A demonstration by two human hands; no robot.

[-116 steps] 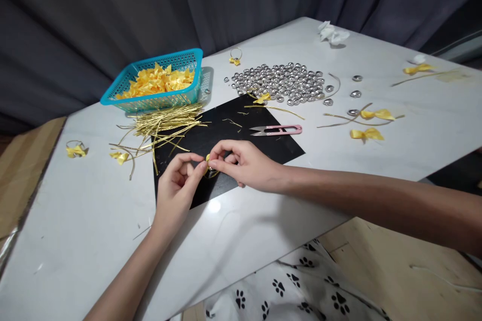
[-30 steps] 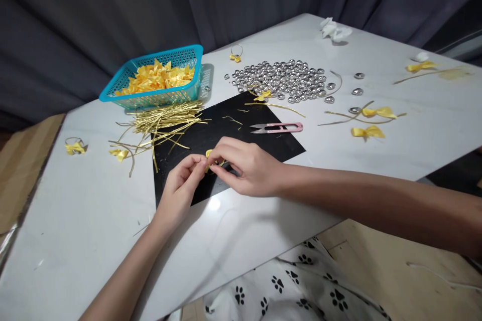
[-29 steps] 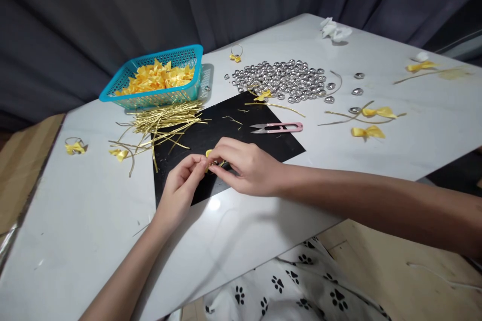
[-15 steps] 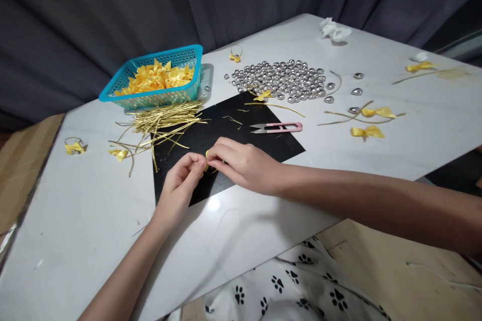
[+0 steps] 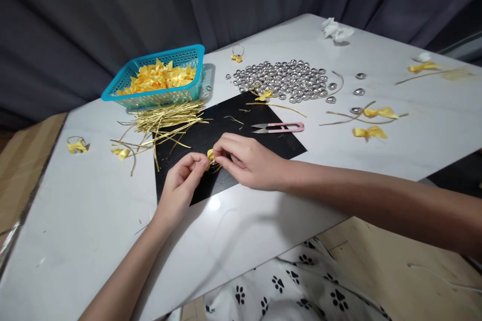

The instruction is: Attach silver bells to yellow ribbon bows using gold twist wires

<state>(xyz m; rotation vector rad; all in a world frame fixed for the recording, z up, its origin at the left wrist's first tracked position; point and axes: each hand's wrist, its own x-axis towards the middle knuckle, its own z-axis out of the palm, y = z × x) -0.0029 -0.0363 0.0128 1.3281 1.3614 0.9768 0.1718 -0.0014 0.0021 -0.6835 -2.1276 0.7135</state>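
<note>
Between my two hands, over the black mat (image 5: 203, 188), is a small yellow ribbon bow (image 5: 210, 155) with a gold tie and a shiny bead. My left hand (image 5: 183, 176) pinches its left side between thumb and forefinger. From the right, my right hand (image 5: 243, 160) pinches at the bow's other side, thumb and forefinger close together. Fingers cover much of the bow, so the tie's path is partly hidden. Behind my right hand lies a pair of pink-handled thread snips (image 5: 278, 128) on the mat.
A blue basket (image 5: 152, 91) of yellow bows stands at the back left. Gold twist ties (image 5: 167, 119) are heaped before it. Silver beads (image 5: 282, 80) spread behind the mat. A finished-looking bow with a wire ring (image 5: 77, 146) lies far left; loose bows (image 5: 371, 132) lie right.
My right hand has shifted slightly up and right, its fingertips drawing a little away from my left hand, so more of the bow shows. My left hand keeps its pinch.
</note>
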